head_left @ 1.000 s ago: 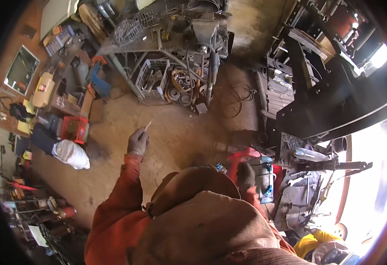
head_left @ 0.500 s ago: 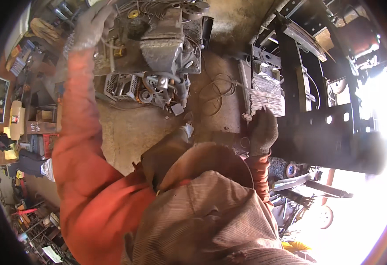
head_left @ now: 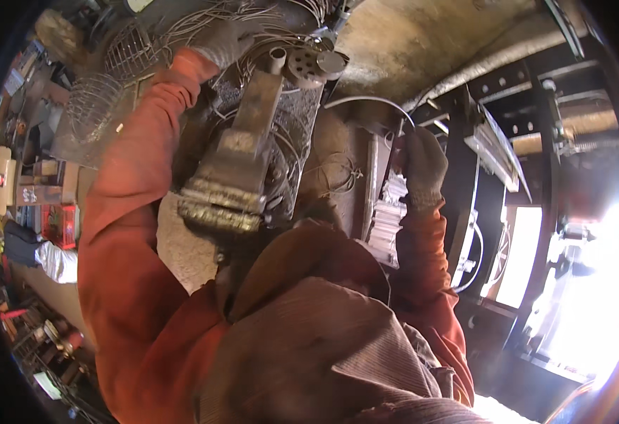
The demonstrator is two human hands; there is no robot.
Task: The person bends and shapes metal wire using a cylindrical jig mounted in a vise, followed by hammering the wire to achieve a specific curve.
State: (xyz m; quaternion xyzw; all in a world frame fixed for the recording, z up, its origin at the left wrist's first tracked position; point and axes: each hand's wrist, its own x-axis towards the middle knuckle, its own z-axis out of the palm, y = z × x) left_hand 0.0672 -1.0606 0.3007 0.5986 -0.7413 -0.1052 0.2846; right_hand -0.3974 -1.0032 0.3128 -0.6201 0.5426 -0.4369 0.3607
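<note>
My left hand (head_left: 219,46), in a grey work glove, reaches over a tangle of wires (head_left: 256,35) at the top of the workbench. Its fingers are blurred among them, and I cannot tell whether they grip any. A large worn metal vise (head_left: 235,166) stands on the bench to the right of my left forearm. My right hand (head_left: 426,164), also gloved, is closed at the right. A thin, pale, curved cable (head_left: 373,99) runs from the bench side to its fingers. Part of what lies in that hand is hidden.
Round wire coils (head_left: 92,106) and a wire rack (head_left: 129,49) lie on the left side of the bench. A drilled metal disc (head_left: 304,67) sits behind the vise. Dark steel framework (head_left: 546,134) rises at the right. A red crate (head_left: 59,225) stands at far left.
My view has moved closer to the bench, and the vise looms larger. My left hand has gone right and down onto the wires. My right hand has moved farther forward.
</note>
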